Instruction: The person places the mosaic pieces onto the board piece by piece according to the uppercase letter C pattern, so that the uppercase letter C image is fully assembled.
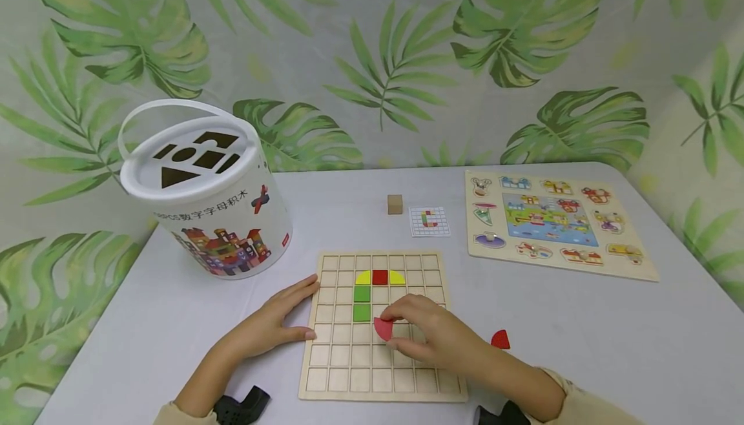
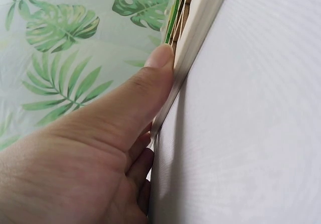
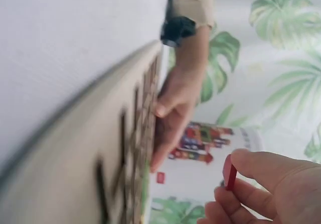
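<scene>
A wooden grid board (image 1: 383,380) lies on the table. In its upper half sit two yellow quarter-round pieces (image 1: 397,277), a red square (image 1: 380,277) between them and two green squares (image 1: 361,312) below the left one. My right hand (image 1: 436,334) pinches a red quarter-round piece (image 1: 382,329) between thumb and fingers, above the middle of the board; the right wrist view shows this piece (image 3: 229,174) edge-on. With fingers extended, my left hand (image 1: 264,321) touches the board's left edge; its thumb (image 2: 160,57) lies on the rim in the left wrist view.
Another red quarter-round piece (image 1: 500,339) lies right of the board. Beyond the board are a wooden cube (image 1: 394,204) and a pattern card (image 1: 429,221). A white lidded bucket (image 1: 203,218) stands back left; a picture puzzle board (image 1: 558,225) lies back right.
</scene>
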Demonstrator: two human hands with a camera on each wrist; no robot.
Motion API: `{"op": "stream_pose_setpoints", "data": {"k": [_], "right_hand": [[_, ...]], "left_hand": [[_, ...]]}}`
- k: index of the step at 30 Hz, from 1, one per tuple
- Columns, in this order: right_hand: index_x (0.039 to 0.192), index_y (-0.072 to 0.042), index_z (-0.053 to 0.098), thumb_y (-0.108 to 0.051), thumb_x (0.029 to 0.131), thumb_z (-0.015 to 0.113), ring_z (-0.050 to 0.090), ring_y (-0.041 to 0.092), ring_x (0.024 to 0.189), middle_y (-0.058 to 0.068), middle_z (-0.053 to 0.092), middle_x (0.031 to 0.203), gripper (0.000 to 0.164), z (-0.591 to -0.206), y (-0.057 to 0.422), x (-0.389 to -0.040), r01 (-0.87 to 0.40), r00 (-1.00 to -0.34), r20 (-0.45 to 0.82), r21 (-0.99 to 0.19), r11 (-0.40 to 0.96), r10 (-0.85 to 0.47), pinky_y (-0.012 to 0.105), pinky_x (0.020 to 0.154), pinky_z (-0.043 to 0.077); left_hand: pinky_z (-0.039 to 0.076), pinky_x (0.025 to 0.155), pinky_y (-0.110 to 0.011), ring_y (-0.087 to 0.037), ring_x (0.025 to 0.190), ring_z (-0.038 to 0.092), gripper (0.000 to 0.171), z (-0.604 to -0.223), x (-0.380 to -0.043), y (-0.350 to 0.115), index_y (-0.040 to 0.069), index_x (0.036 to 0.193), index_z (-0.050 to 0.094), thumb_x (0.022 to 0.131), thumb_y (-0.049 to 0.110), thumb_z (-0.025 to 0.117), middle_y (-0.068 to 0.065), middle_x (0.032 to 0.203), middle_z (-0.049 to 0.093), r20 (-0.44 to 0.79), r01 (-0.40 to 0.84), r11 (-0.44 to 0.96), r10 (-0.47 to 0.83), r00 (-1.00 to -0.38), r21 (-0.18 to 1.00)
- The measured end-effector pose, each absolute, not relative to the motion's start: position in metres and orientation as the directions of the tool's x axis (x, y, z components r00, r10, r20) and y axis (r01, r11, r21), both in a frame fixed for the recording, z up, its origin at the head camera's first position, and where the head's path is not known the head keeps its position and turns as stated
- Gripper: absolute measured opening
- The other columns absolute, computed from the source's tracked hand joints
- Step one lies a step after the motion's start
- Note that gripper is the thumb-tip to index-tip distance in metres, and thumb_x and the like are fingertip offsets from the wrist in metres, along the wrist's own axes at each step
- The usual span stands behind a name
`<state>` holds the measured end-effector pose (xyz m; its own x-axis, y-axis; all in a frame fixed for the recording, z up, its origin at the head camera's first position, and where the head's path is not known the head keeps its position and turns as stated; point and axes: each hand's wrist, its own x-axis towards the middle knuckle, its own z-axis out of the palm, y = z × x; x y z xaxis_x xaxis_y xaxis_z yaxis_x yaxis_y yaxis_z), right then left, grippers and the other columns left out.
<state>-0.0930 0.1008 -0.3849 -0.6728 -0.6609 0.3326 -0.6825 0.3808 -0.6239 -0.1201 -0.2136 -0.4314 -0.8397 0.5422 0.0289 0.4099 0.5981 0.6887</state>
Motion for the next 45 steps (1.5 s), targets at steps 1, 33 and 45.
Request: {"op": "stream_pose_setpoints", "data": {"k": [1, 33, 45], "right_hand": [[0.107, -0.012, 0.059, -0.018, 0.081, 0.067, 0.05, 0.005, 0.097, -0.011, 0.054, 0.104, 0.027, -0.388, 0.097, -0.093, -0.672, -0.678, 0.315, -0.631, 0.387, -0.664, 0.022, 0.083, 0.045], [0.1, -0.015, 0.062, -0.023, 0.083, 0.064, 0.048, 0.003, 0.079, -0.011, 0.053, 0.093, 0.019, -0.424, 0.063, -0.108, -0.617, -0.734, 0.2, -0.596, 0.514, -0.649, 0.018, 0.072, 0.042], [0.105, -0.014, 0.057, -0.022, 0.081, 0.067, 0.047, 0.008, 0.081, -0.008, 0.05, 0.096, 0.027, -0.415, 0.069, -0.106, -0.532, -0.758, 0.127, -0.687, 0.494, -0.64, 0.018, 0.071, 0.042]], "left_hand": [[0.018, 0.102, -0.052, -0.028, 0.132, 0.018, 0.08, -0.431, -0.12, -0.214, 0.009, 0.14, 0.033, 0.075, 0.042, 0.067, -0.003, 0.147, 0.021, 0.031, 0.412, 0.597, 0.543, -0.839, 0.689], [0.018, 0.103, -0.051, -0.024, 0.133, 0.017, 0.079, -0.428, -0.121, -0.213, 0.012, 0.14, 0.033, 0.076, 0.04, 0.069, 0.001, 0.147, 0.02, -0.003, 0.381, 0.602, 0.537, -0.844, 0.701], [0.018, 0.102, -0.052, -0.026, 0.132, 0.018, 0.08, -0.43, -0.121, -0.213, 0.011, 0.14, 0.033, 0.075, 0.041, 0.069, -0.002, 0.147, 0.02, 0.018, 0.397, 0.595, 0.54, -0.841, 0.699]]}}
